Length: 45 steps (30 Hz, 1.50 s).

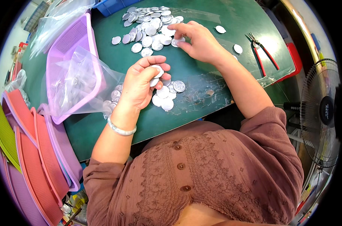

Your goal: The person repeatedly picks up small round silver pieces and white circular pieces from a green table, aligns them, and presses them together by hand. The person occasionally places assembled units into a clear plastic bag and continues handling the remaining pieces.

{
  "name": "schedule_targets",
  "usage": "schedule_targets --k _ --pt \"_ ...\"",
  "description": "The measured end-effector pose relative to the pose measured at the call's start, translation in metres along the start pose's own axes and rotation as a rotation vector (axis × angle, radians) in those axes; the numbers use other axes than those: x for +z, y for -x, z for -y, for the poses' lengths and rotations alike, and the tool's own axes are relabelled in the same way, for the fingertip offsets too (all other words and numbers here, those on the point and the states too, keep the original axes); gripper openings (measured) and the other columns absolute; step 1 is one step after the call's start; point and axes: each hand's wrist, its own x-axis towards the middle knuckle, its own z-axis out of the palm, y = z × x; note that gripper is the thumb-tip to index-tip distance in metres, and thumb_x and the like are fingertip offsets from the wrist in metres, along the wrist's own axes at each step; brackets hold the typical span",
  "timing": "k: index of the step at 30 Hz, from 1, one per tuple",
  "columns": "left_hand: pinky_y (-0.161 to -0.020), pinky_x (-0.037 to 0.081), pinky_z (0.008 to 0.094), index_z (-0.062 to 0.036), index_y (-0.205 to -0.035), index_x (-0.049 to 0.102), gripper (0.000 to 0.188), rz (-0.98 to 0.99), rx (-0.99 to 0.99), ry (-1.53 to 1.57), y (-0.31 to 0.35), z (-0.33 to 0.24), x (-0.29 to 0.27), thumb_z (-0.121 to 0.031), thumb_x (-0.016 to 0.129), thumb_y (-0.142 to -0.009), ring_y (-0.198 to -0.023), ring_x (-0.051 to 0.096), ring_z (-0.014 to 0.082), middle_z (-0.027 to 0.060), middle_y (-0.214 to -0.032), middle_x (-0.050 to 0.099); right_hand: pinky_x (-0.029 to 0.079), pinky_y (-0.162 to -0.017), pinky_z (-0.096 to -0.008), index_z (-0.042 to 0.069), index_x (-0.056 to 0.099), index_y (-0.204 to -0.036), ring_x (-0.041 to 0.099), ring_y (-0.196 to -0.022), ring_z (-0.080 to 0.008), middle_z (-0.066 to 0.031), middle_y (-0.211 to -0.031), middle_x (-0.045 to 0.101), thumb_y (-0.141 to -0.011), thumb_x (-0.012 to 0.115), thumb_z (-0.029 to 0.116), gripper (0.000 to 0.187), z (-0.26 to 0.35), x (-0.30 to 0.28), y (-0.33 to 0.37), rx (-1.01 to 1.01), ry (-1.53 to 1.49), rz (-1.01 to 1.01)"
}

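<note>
Round silver medallions with small loops (150,31) lie in a loose heap at the far middle of the green table. My left hand (141,81), palm up, is closed round a few of these discs (155,81), with the thumb pressing on top. At the heap's near right edge, my right hand (201,40) has its thumb and fingertips at one silver medallion (175,42), seemingly pinching it. A smaller group of medallions (164,96) lies just right of my left hand. More discs (112,98) show beside my left wrist, partly under clear plastic.
A purple basket (92,49) with clear plastic bags (79,77) stands at left. Stacked coloured baskets (31,150) sit below it. Red-handled pliers (262,54) and stray medallions (237,49) lie at right. A fan (319,113) stands beyond the table's right edge; a blue bin (110,6) is at the back.
</note>
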Motion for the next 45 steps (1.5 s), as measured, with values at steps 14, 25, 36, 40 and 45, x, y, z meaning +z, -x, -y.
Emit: schedule_targets --k 14,25,36,40,45 --pt "-0.046 0.037 0.0202 0.0011 -0.106 0.05 0.023 0.072 0.019 0.06 -0.002 0.005 -0.004 -0.014 0.043 -0.09 -0.062 0.051 0.0128 0.0069 -0.077 0.056 0.045 -0.073 -0.031 0.011 0.057 -0.109 0.055 -0.084 -0.0213 -0.0083 -0.09 0.061 -0.075 0.061 0.007 0.034 -0.008 0.023 -0.008 -0.101 0.024 -0.174" --pt "-0.047 0.038 0.0209 -0.0004 -0.102 0.051 0.024 0.017 0.041 -0.066 -0.002 0.004 0.001 -0.02 0.044 -0.091 -0.062 0.052 0.0125 0.0056 -0.075 0.055 0.043 -0.058 -0.0214 -0.001 0.053 -0.111 0.056 -0.065 -0.0083 -0.0034 -0.077 0.061 -0.079 0.056 0.005 0.033 0.023 0.0 -0.002 0.364 -0.918 0.041" --pt "-0.049 0.038 0.0235 -0.0005 -0.114 0.041 0.052 0.127 0.058 0.044 0.001 0.0 0.003 -0.045 0.025 -0.092 -0.064 0.052 0.0166 0.0134 -0.082 0.058 0.044 -0.056 -0.0211 -0.002 0.052 -0.111 0.055 -0.062 -0.0088 -0.0042 -0.078 0.06 -0.081 0.055 0.005 0.032 0.03 -0.001 0.002 0.336 -0.987 0.074" --pt "-0.05 0.038 0.0234 0.0002 -0.118 0.037 0.055 0.112 0.061 0.025 0.0 0.001 0.001 -0.047 0.023 -0.092 -0.062 0.052 0.0157 0.0126 -0.082 0.058 0.043 -0.058 -0.0207 0.0 0.052 -0.112 0.055 -0.064 -0.008 -0.0031 -0.08 0.06 -0.082 0.054 0.006 0.031 0.029 -0.001 0.003 0.33 -0.976 0.107" --pt "-0.05 0.037 0.0231 -0.0011 -0.118 0.036 0.055 0.104 0.039 0.027 0.0 0.0 0.002 -0.048 0.024 -0.092 -0.063 0.051 0.0157 0.0118 -0.08 0.058 0.043 -0.056 -0.0212 -0.001 0.053 -0.111 0.055 -0.062 -0.0084 -0.0039 -0.076 0.06 -0.081 0.054 0.005 0.031 0.03 0.001 0.003 0.297 -0.968 0.125"
